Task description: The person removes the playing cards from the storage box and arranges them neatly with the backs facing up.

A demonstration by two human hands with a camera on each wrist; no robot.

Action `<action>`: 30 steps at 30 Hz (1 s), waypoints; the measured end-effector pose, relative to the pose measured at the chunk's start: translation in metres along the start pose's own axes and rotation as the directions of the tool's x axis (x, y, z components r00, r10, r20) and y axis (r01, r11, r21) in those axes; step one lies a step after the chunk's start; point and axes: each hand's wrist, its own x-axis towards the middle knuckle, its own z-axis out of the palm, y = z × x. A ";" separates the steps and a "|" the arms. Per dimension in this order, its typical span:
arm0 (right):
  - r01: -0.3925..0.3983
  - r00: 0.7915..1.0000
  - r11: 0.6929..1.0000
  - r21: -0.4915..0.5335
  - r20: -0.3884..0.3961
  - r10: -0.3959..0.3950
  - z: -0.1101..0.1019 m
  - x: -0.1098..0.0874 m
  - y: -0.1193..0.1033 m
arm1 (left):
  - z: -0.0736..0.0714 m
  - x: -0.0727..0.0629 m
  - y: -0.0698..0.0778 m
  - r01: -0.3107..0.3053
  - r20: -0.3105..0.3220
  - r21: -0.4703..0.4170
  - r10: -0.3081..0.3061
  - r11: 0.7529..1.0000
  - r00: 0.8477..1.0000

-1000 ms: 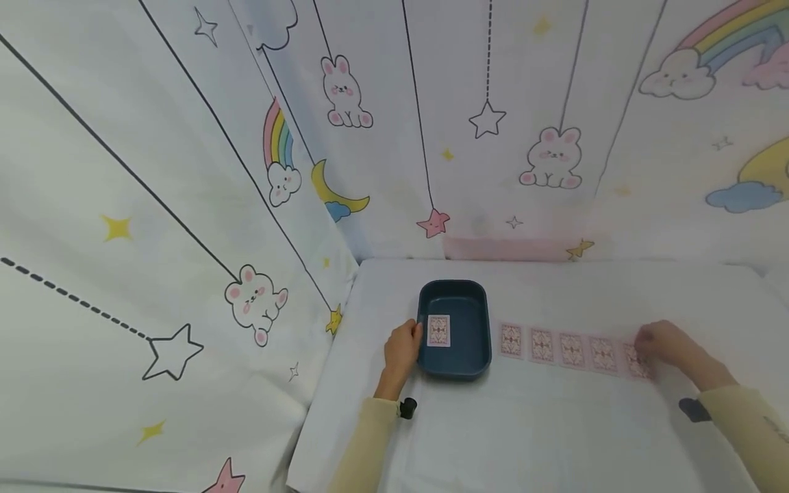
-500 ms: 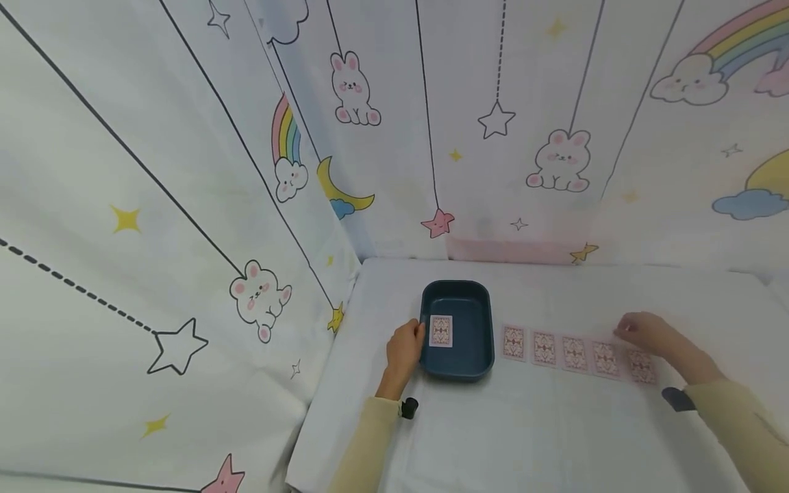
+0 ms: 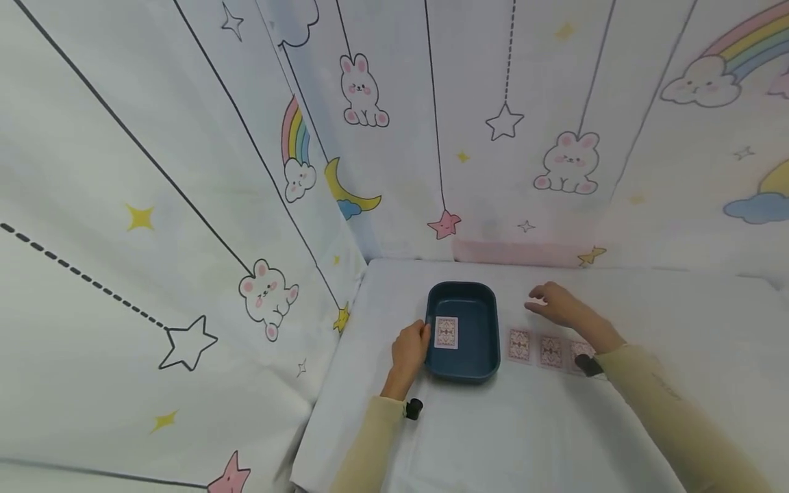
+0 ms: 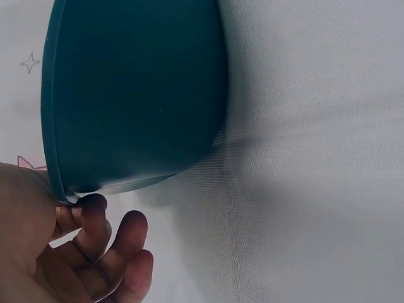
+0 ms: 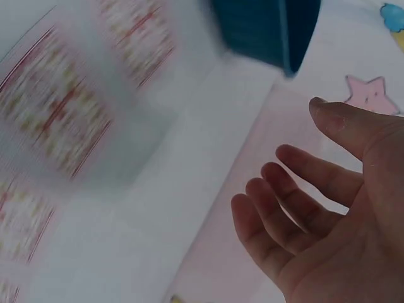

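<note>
A dark blue rectangular tray [image 3: 478, 335] sits on the white table. My left hand [image 3: 409, 350] pinches the left side of its rim; in the left wrist view, thumb and forefinger meet at the rim while the other fingers [image 4: 129, 233] curl loosely. One face-down card [image 3: 446, 333], patterned red on white, lies at the left inside the tray. To the right stretches a row of matching face-down cards [image 3: 550, 352], its far end hidden by my right forearm. Above and behind the row hovers my right hand [image 3: 557, 305], fingers spread and relaxed with nothing in them.
The white-covered table [image 3: 518, 438] extends in front of the tray and off to the right. A printed cloth [image 3: 394, 137] with bunnies, stars and rainbows hangs behind and along the left. Small black devices [image 3: 414, 409] sit on both wrists.
My right hand has left the far right end of the card row and swept left toward the tray. The left hand keeps its grip on the tray. The head view has shifted slightly.
</note>
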 end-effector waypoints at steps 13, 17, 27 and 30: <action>0.104 0.993 0.994 0.029 0.058 -0.106 0.038 0.058 -0.086 | -0.004 0.001 0.001 0.036 0.039 -0.041 -0.034 0.999 0.999; 0.097 0.986 0.995 0.004 0.133 -0.097 0.051 0.071 -0.100 | -0.007 0.003 0.001 0.037 0.047 -0.070 -0.033 0.997 0.998; 0.132 0.955 0.984 -0.117 0.282 -0.095 0.082 0.083 -0.119 | -0.009 0.005 0.000 0.044 0.073 -0.085 -0.038 0.995 0.997; 0.123 0.947 0.981 -0.153 0.313 -0.070 0.091 0.085 -0.125 | -0.009 0.006 -0.001 0.054 0.079 -0.082 -0.048 0.995 0.996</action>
